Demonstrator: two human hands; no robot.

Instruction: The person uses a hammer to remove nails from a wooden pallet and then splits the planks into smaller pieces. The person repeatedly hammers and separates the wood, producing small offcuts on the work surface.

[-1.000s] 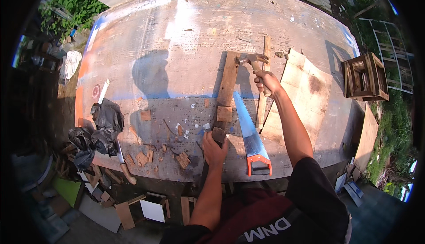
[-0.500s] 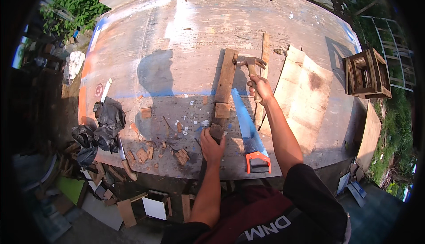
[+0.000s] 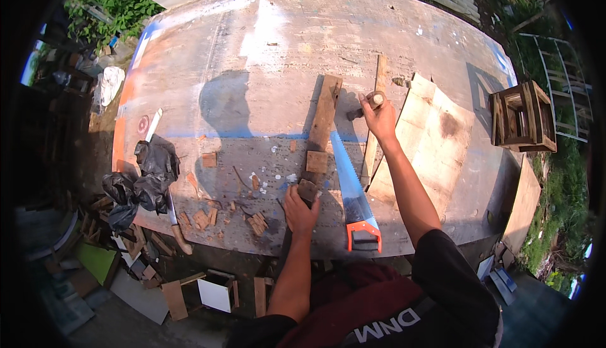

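My right hand is wrapped round the wooden handle of a claw hammer; its dark head hangs low beside a thin wooden strip. My left hand grips a dark wooden block near the table's front edge. Just beyond that block, a small lighter wood block rests at the near end of a long brown board. A hand saw with a blue blade and orange handle lies to the right of the blocks.
On the right of the worn table lies a pale flat sheet, with a wooden frame by the edge. At left are a black plastic bag and a wood-handled knife. Wood scraps are scattered near the front.
My right hand has swung the hammer down and turned it, so the handle end now points up and the head sits lower. My left hand stays on the dark block.
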